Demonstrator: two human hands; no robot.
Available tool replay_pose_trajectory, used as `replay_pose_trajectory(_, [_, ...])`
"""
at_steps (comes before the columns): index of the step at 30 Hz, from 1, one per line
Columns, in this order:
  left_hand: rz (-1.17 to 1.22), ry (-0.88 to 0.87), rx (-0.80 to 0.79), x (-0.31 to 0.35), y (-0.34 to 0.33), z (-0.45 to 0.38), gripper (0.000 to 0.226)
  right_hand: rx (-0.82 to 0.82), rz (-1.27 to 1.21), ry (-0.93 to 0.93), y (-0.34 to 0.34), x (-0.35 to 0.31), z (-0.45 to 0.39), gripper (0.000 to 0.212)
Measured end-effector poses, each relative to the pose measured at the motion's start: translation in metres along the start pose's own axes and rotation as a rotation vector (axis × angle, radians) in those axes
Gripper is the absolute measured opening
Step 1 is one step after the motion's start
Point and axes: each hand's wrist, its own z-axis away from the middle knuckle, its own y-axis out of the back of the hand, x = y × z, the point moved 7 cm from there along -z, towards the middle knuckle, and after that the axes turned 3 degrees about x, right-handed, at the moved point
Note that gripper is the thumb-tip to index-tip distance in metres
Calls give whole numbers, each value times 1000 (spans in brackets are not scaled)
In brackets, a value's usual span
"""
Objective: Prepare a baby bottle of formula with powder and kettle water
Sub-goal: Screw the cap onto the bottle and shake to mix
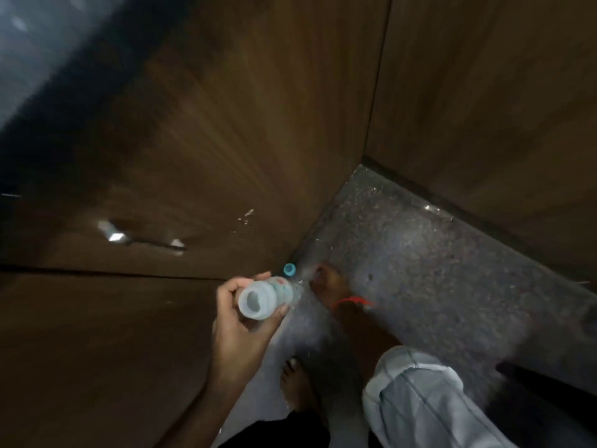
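Because the camera tilts steeply down, we see mostly brown wood-grain cabinet panels (pixel 200 130) filling the left and top of the view, with a second panel (pixel 484 92) meeting them at a corner on the right. Below that corner lies a speckled grey stone floor (pixel 436 260), and on it stand two bare feet: one foot (pixel 329 286) near the corner with a red thread (pixel 353 301) at the ankle, the other foot (pixel 298 388) lower, close to the bottom edge. A pale grey sleeve or cloth fold (pixel 416 402) bulks in the lower right (we cannot tell whether an arm is inside it, and no right hand shows). Our left hand (pixel 239 321) reaches in from the bottom, fingers and thumb curled round a clear baby bottle (pixel 268 297), held out over the floor just in front of the cabinet face, its open, uncapped mouth turned toward the camera. A small blue cap-like piece (pixel 289 269) sits just beyond the bottle's far end; whether it touches the bottle is unclear
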Motion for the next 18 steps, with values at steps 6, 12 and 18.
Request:
replay_pose_trajectory(6, [-74,-59,10,-104,-28,-45,63,-82,240,65,-98,80,-121,52])
replay_pose_trajectory(12, [-125,-136,-19,-152,-43,-72,68,-10,508,124,-176,125,-208,61])
replay_pose_trajectory(18, [-193,-167,68,-168,-45,-81,75,57,618,214,-218,157,-260,46])
